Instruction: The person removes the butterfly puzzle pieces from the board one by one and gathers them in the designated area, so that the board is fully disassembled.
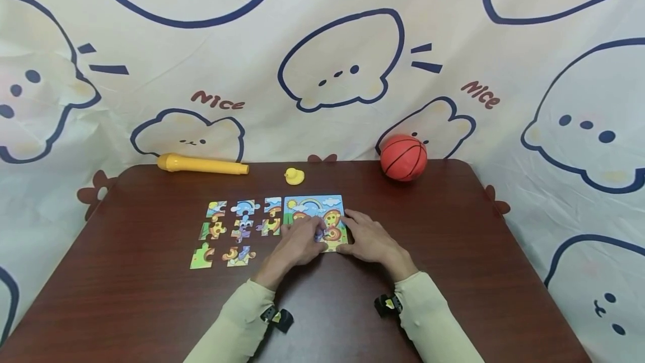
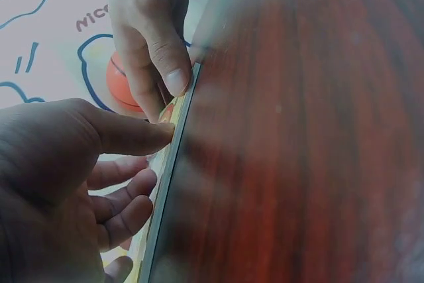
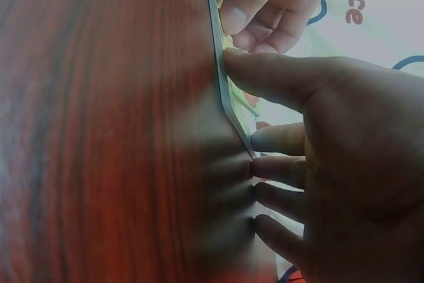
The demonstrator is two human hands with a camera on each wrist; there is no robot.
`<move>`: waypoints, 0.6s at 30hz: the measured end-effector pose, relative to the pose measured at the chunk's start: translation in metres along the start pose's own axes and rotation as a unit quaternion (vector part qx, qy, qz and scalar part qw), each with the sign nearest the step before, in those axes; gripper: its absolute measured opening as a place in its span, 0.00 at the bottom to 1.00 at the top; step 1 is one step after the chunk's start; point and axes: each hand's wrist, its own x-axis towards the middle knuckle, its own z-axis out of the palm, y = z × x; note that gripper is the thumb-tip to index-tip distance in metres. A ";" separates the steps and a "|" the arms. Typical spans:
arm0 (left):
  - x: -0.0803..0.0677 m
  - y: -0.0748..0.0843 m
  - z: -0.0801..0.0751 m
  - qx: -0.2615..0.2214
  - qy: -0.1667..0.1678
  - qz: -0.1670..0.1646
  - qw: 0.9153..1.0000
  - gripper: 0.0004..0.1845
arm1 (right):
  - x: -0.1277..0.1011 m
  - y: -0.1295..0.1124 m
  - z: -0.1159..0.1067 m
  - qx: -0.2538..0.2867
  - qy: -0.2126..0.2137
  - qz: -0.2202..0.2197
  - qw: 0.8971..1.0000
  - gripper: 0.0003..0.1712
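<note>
A square puzzle board (image 1: 312, 201) printed with a rainbow, sun and cartoon animals lies flat on the table. My left hand (image 1: 300, 241) is over its lower left part, the thumb tip (image 2: 164, 134) on the near edge and the other fingers loosely bent above the picture. At the near right corner, my right hand (image 1: 374, 240) touches the board with a straight thumb (image 3: 242, 64), its other fingers spread along the right side. Close to that corner a green-edged bit (image 3: 246, 101) sticks up slightly from the board. The left hand hides the board's middle.
Several loose jigsaw pieces (image 1: 245, 208) lie in rows left of the board. Along the back edge are a yellow toy microphone (image 1: 201, 164), a yellow rubber duck (image 1: 294, 176) and a small red basketball (image 1: 403, 158). A printed cloth (image 1: 262, 60) hangs behind the brown table (image 1: 126, 273).
</note>
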 end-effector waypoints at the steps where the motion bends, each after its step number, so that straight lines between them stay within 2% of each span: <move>1: 0.000 0.000 0.000 -0.003 0.002 0.000 1.000 0.15 | 0.000 0.000 0.000 0.000 0.000 0.000 1.000 0.44; 9: 0.000 0.001 0.000 -0.024 0.035 0.030 0.999 0.09 | 0.000 0.001 0.000 -0.008 -0.001 -0.004 1.000 0.44; 14: 0.000 0.001 0.000 -0.059 0.065 0.046 0.995 0.07 | 0.000 0.002 0.001 -0.011 -0.004 -0.005 1.000 0.44; 18: -0.003 0.000 -0.002 -0.080 0.077 0.059 0.992 0.06 | 0.000 0.002 0.002 -0.012 -0.003 -0.004 1.000 0.44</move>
